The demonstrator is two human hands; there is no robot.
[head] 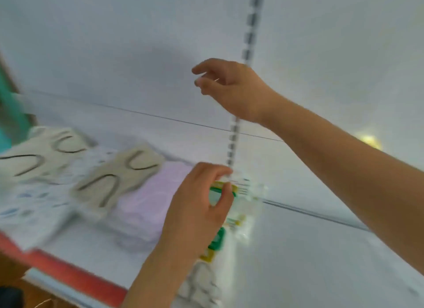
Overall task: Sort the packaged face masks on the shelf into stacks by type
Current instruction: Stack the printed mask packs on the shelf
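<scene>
While the frame is badly motion-blurred, my left hand (199,206) at lower centre clearly pinches a clear plastic mask packet with green and yellow label print (238,206), thumb and fingers curled round its upper edge. The packet hangs upright, just beside the slotted metal shelf upright (234,137). I judge I'm holding it up to read the type before choosing a stack.

My right hand (229,87) is up at centre frame, above the shelf. Fingers are loosely bent, index and thumb close together. There may be a thin sliver between them, but it's too blurred, so I can't tell if it grips anything.

On the white shelf board (298,250), left of frame, the rest lie flat and overlapping: grey-beige masks with dark ear loops (119,181) on top, a second such pair (46,151) at far left, white packets with blue print (29,206) under them, and a pale pink flat pack (149,197) touching the grey ones, near my left hand. They're not separated by type yet, so sorting looks early. Another greyish packet (202,282) sits at bottom centre below my wrist, possibly a started pile; unclear.

Red shelf edge strip (57,268) runs along lower left.
</scene>
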